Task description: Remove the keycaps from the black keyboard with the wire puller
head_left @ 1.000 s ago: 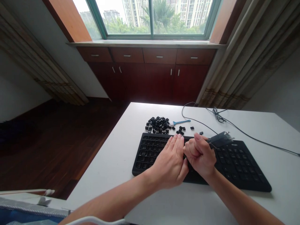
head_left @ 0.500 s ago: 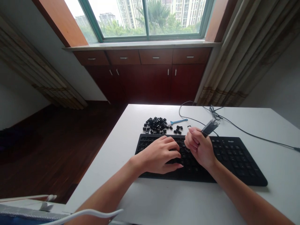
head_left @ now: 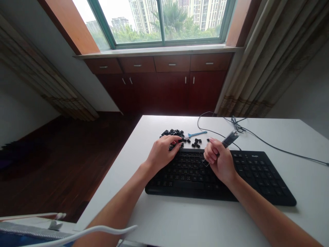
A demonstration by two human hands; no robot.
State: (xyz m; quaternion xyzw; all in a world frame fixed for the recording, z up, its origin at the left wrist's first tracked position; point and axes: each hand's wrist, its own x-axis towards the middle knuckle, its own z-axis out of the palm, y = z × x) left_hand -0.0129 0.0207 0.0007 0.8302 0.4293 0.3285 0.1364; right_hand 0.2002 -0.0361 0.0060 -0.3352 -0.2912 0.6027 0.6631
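My left hand [head_left: 163, 152] is over the keyboard's far left edge, beside a pile of loose black keycaps [head_left: 172, 132]. Its thumb and index finger are curled together around a small black keycap [head_left: 180, 140] at their tips. My right hand [head_left: 220, 158] is closed in a fist around a keycap puller [head_left: 230, 138], whose dark handle with a clear end sticks out above the fist. The puller's thin wire tip shows below, over the middle of the black keyboard [head_left: 190, 184]. Bare key sockets fill the left part of the keyboard; caps remain on its right part.
A blue brush [head_left: 197, 133] with white bristles lies right of the pile, near a few scattered keycaps [head_left: 196, 142]. The keyboard's cable [head_left: 277, 147] runs across the white table [head_left: 185, 219]. A white curved strip [head_left: 102, 230] crosses the lower left.
My left hand has moved from the middle of the keyboard up and left to the keycap pile, uncovering bare key sockets. My right hand keeps its grip on the puller, nearly in place.
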